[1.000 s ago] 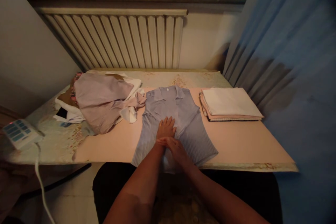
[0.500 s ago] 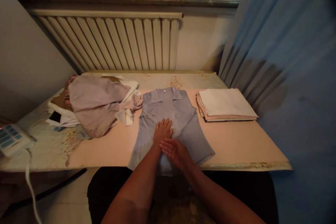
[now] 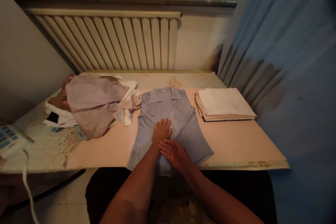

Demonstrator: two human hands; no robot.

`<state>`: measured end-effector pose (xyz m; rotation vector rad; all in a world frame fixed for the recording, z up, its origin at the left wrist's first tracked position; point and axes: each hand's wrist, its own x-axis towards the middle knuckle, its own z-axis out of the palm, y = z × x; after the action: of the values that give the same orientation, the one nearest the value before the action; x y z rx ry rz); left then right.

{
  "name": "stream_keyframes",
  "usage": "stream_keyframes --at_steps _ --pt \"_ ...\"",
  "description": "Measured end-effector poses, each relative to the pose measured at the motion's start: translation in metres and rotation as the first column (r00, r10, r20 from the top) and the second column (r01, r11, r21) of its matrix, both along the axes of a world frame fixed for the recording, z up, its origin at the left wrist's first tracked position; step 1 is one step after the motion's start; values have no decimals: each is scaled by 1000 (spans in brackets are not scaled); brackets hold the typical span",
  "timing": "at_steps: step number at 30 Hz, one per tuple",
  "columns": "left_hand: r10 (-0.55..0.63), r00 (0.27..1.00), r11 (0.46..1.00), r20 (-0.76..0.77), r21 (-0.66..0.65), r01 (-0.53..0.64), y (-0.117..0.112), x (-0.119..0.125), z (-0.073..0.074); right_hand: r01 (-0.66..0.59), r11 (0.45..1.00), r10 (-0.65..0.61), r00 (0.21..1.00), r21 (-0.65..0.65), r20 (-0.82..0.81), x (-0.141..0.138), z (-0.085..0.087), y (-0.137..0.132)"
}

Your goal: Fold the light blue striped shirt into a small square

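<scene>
A blue-grey collared shirt (image 3: pixel 181 112) with pleated lower parts is spread on the pink sheet in front of me, collar toward the wall. Its lower edge reaches the table's near edge. Over the middle of the shirt, my left hand (image 3: pixel 162 131) lies palm down with the fingers spread. My right hand (image 3: pixel 174 152) is turned palm up, its fingers stretched out beside my left wrist and seeming to touch it. Neither hand holds anything. My forearms hide part of the shirt's lower front.
Left of the shirt lies a loose heap of clothes (image 3: pixel 94 101), mauve on top. To the right is a neat folded stack (image 3: pixel 225 103), white uppermost. A white device (image 3: pixel 13 141) with a cord stands at the far left. Behind are a radiator (image 3: pixel 118 42) and, rightward, a blue curtain (image 3: pixel 288 77).
The view has shifted very slightly. Both hands and the shirt keep the same places relative to each other.
</scene>
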<state>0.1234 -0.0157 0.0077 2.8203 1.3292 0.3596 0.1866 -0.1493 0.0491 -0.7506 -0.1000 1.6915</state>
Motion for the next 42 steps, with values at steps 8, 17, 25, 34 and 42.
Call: stream_keyframes --at_steps 8,17,25,34,42 --pt "12 1000 1000 5 7 -12 -1 0 0 16 999 -17 1000 -39 -24 -1 5 -3" --pt "1 1000 1000 30 18 -2 -6 -2 6 65 997 -60 992 -36 108 18 -4 -9" --pt "-6 997 1000 80 5 6 -7 -3 8 207 978 -207 974 8 92 38 -5 -12" --pt "-1 991 1000 131 -14 3 -6 -4 5 193 978 -194 981 79 15 55 2 -21" --pt "-5 990 999 143 -37 10 -6 -5 6 186 979 -191 980 89 59 60 3 -25"
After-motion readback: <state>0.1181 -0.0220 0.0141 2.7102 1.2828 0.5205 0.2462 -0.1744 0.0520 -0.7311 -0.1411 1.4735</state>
